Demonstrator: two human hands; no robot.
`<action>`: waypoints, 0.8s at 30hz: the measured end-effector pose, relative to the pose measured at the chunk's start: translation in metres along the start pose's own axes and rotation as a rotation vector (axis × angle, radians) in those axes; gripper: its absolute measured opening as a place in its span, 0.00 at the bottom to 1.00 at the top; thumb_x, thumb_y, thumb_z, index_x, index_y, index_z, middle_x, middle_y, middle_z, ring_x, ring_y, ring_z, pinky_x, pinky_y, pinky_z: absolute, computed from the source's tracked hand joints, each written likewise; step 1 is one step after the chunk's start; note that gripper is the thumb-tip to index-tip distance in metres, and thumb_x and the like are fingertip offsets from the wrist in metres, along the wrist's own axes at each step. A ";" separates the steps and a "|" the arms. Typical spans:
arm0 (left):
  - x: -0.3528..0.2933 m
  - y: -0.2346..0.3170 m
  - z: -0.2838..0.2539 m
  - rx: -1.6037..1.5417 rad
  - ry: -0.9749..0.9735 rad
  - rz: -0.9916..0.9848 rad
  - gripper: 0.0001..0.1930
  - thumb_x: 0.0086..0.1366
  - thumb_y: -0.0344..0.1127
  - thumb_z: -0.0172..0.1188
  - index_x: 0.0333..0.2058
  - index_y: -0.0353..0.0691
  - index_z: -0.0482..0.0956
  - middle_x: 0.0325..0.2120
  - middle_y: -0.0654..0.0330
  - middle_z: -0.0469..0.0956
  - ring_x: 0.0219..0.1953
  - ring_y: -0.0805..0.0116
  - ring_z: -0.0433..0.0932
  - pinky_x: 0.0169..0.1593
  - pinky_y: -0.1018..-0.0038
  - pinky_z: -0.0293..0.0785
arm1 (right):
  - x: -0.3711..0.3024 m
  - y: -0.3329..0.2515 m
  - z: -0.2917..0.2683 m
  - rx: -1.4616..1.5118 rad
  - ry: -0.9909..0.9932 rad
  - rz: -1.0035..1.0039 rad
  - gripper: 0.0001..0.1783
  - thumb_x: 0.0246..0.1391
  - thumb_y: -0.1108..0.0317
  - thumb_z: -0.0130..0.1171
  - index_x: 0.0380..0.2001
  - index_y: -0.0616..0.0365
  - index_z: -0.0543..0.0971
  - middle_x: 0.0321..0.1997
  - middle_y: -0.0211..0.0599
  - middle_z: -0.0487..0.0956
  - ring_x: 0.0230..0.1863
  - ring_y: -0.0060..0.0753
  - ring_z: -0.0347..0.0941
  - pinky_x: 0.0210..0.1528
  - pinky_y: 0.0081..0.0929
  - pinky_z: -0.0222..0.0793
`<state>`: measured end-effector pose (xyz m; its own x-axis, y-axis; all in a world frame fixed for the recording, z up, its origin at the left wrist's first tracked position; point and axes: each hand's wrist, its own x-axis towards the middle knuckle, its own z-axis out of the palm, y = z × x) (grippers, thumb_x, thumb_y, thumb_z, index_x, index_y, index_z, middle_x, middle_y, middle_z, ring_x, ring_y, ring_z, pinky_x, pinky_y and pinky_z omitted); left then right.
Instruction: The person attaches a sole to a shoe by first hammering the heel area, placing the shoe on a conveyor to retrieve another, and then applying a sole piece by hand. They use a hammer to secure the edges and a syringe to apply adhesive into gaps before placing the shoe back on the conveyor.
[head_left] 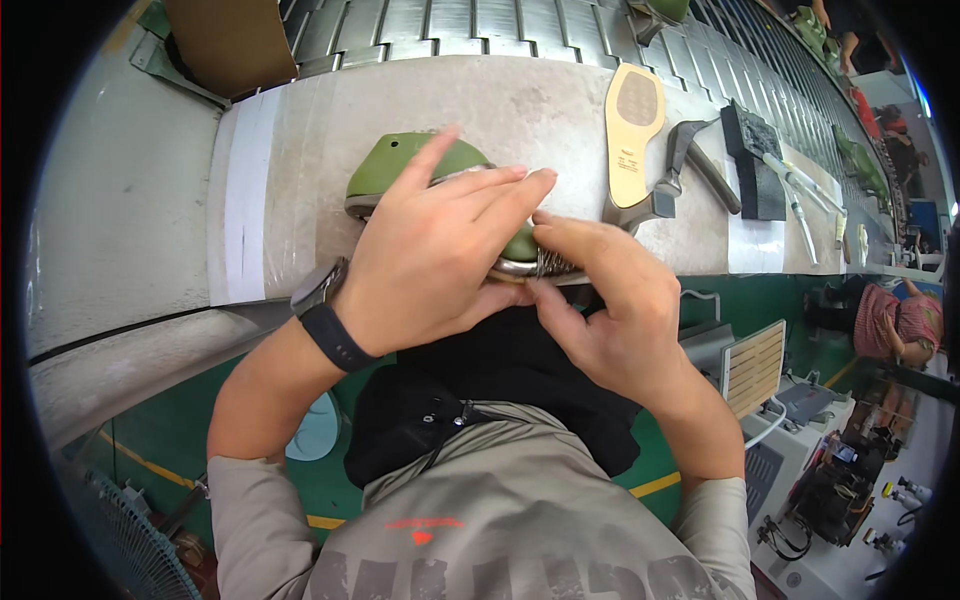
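A green shoe last (405, 160) with a small round hole lies on the work table, a grey rim along its lower edge. My left hand (430, 245) lies across it, fingers stretched over the top and thumb at the near edge, covering its middle. A watch with a dark strap is on that wrist. At the right end, a green rounded part with a shiny rim shows between the hands. There my right hand (615, 285) pinches, fingertips above and thumb below. A dark, finely ridged piece (555, 263) shows between them; its kind is unclear.
To the right lie a tan insole (628, 140), a hammer (690, 160), a black block (757, 165) and white pens or tools (800, 195). A slatted metal conveyor (470, 25) runs behind the table (330, 110). A cardboard box (225, 45) stands far left. Other people are at right.
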<state>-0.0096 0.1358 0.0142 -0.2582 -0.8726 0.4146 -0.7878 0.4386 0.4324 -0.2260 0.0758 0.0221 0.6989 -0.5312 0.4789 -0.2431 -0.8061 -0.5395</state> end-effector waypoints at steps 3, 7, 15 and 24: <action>0.013 -0.006 0.002 -0.021 -0.049 0.033 0.46 0.48 0.40 0.82 0.67 0.37 0.74 0.57 0.54 0.84 0.56 0.52 0.84 0.71 0.47 0.71 | 0.003 0.011 0.000 -0.010 0.051 -0.042 0.25 0.41 0.79 0.77 0.47 0.64 0.83 0.49 0.47 0.87 0.50 0.52 0.85 0.51 0.42 0.80; 0.022 -0.008 -0.001 -0.047 -0.115 0.059 0.43 0.50 0.40 0.81 0.66 0.39 0.76 0.53 0.54 0.86 0.54 0.53 0.86 0.67 0.51 0.76 | 0.001 0.016 0.003 -0.051 0.092 -0.074 0.24 0.41 0.79 0.77 0.46 0.64 0.84 0.49 0.47 0.87 0.51 0.51 0.85 0.52 0.43 0.80; 0.023 -0.004 0.008 0.001 -0.074 0.088 0.36 0.50 0.42 0.81 0.59 0.41 0.83 0.49 0.55 0.88 0.52 0.54 0.87 0.65 0.50 0.77 | -0.047 -0.011 0.023 -0.074 0.340 0.087 0.25 0.42 0.80 0.76 0.49 0.63 0.86 0.53 0.48 0.85 0.53 0.51 0.81 0.54 0.41 0.79; 0.021 0.002 0.023 0.090 0.065 0.105 0.34 0.51 0.35 0.80 0.59 0.40 0.84 0.50 0.55 0.88 0.50 0.53 0.87 0.61 0.54 0.79 | -0.041 -0.013 0.042 0.634 0.485 0.584 0.14 0.54 0.76 0.76 0.42 0.67 0.84 0.36 0.36 0.86 0.35 0.23 0.80 0.42 0.24 0.78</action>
<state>-0.0299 0.1132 0.0056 -0.3077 -0.8058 0.5059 -0.8061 0.5032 0.3113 -0.2230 0.1187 -0.0200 0.1978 -0.9645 0.1750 0.0423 -0.1700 -0.9845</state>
